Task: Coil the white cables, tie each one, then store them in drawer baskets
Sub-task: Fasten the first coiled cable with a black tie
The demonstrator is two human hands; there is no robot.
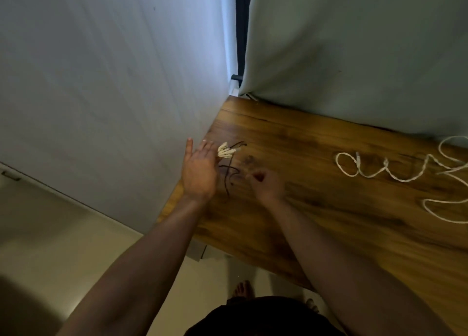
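A small white coiled bundle (225, 151) lies near the left end of the wooden table (329, 209), with thin dark strands (229, 173) trailing from and below it. My left hand (200, 169) is spread with straight fingers, its fingertips touching the bundle. My right hand (266, 185) hovers just right of the dark strands, fingers curled; it is blurred and I cannot tell if it pinches a strand. A loose white cable (395, 169) snakes uncoiled across the table's right side and runs off the frame's right edge.
A pale wall (114, 95) runs along the table's left end, close to my left hand. A grey-green curtain (354, 57) hangs behind the table's far edge. Beige floor (63, 234) and bare feet show below the near edge.
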